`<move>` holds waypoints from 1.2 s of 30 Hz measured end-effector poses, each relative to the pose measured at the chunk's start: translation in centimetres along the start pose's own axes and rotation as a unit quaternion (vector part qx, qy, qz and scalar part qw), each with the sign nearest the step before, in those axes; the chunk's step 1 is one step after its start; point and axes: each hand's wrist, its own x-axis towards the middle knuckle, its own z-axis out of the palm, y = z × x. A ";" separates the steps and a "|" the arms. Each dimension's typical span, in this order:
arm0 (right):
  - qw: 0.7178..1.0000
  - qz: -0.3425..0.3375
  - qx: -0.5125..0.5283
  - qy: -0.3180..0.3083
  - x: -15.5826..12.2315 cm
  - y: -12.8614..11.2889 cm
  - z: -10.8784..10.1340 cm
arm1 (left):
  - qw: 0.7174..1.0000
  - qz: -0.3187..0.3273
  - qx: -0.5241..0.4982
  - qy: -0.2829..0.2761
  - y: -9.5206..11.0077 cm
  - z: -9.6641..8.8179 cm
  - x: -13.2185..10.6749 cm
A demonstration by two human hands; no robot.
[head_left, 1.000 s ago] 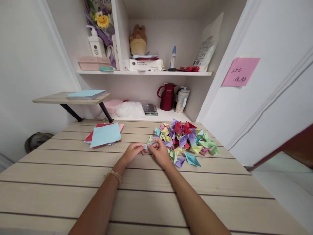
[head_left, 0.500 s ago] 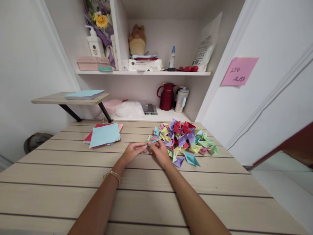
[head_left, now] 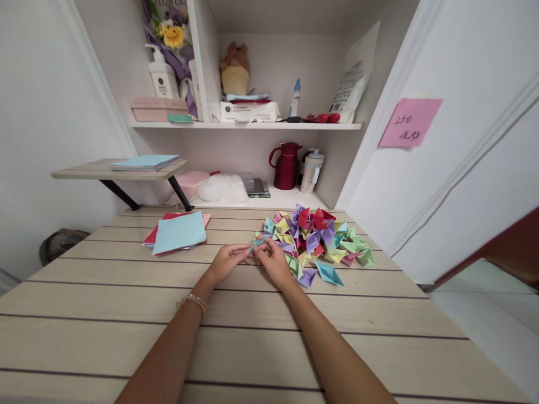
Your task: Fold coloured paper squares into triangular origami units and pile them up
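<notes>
A small folded piece of blue paper is pinched between my two hands, above the wooden table. My left hand grips its near left end between thumb and fingers. On the other side, my right hand holds it with closed fingers, which hide part of the fold. Just beyond and to the right of my right hand lies a heap of folded paper boats in purple, red, yellow, green and blue. A single blue paper boat rests at the heap's near edge.
Flat paper sheets, light blue on top, lie at the left. More sheets are on a small raised shelf with black legs. Behind the table stand a red jug and a pale tumbler.
The folded blue paper has turned to a steeper slant between my fingers. My right hand has shifted slightly left, and its fingers have changed position. The heap of boats is unchanged.
</notes>
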 end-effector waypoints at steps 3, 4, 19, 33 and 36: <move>1.000 0.003 -0.005 0.007 0.0 0.1 0.0 | 1.000 0.009 0.008 -0.006 -0.2 0.0 0.0; 1.000 0.003 -0.012 0.012 0.0 0.1 0.0 | 1.000 0.012 0.014 -0.006 -0.3 0.0 0.0; 0.977 -0.085 -0.197 0.004 -0.2 0.4 -0.5 | 0.998 0.037 0.034 -0.023 0.0 0.7 -0.5; 0.990 -0.076 -0.110 -0.044 -0.7 -1.1 0.1 | 0.990 0.040 -0.059 0.124 0.0 -0.4 0.2; 0.992 -0.071 -0.105 -0.025 -0.5 -0.5 0.0 | 0.991 0.034 -0.040 0.121 -0.3 -0.4 0.3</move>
